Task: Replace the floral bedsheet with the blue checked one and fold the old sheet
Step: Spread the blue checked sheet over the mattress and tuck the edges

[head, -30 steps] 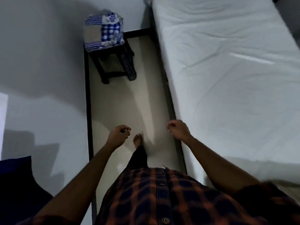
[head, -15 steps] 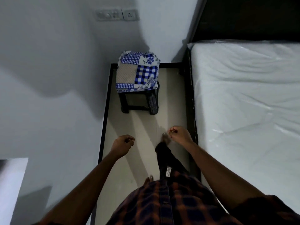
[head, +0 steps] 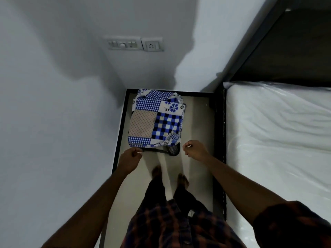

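Stepping forward has brought both hands from mid-aisle up to the near edge of the small dark stool. The left hand hovers just short of the stool's left corner, fingers loosely curled and holding nothing. Between the hands, the folded blue checked patchwork cotton bedsheet lies on the stool, untouched. The right hand hangs near its front right corner, likewise loosely curled and empty. Further right, the white plastic-wrapped mattress lies bare. The floral sheet, not in view, seems already off, and lifting the fresh one looks next.
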`<state>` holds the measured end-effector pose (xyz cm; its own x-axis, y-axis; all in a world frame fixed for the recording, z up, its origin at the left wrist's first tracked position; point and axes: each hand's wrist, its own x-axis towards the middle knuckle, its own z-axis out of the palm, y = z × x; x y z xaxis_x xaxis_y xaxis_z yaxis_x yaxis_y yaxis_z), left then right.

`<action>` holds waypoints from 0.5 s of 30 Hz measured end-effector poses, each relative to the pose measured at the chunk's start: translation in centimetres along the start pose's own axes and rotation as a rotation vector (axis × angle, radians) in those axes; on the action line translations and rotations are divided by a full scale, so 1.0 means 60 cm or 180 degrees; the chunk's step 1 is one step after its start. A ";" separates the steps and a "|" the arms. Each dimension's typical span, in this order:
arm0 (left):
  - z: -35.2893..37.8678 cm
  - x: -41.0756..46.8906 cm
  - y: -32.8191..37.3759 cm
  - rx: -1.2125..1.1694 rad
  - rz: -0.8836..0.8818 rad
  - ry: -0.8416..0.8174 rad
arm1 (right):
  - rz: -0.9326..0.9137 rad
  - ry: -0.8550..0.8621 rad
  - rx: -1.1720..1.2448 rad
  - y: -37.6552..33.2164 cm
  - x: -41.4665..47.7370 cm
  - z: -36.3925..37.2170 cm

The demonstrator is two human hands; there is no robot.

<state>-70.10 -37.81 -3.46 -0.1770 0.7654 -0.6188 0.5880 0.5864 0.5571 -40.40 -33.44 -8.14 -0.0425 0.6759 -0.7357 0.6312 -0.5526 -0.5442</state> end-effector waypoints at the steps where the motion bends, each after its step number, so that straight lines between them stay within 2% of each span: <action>1: -0.005 0.027 0.009 -0.0019 -0.0019 -0.0034 | 0.0094 -0.0041 0.0026 -0.014 0.027 -0.008; 6: -0.025 0.183 0.005 0.0017 -0.0065 -0.0310 | 0.0494 -0.0110 0.0337 -0.056 0.157 -0.013; 8: -0.030 0.256 -0.017 -0.0049 -0.0072 -0.0433 | 0.0569 -0.0071 0.0785 -0.068 0.207 -0.001; 12: -0.037 0.349 -0.015 -0.0420 -0.0424 -0.0555 | 0.0688 0.0100 0.1919 -0.089 0.268 0.031; 15: -0.032 0.384 -0.004 -0.0727 -0.0708 -0.0627 | 0.0864 0.0363 0.2206 -0.082 0.305 0.053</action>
<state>-75.83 -19.82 -16.77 -0.1124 0.5599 -0.8209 0.3570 0.7937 0.4925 -46.76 -19.94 -20.20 0.1495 0.4979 -0.8543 -0.0254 -0.8618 -0.5067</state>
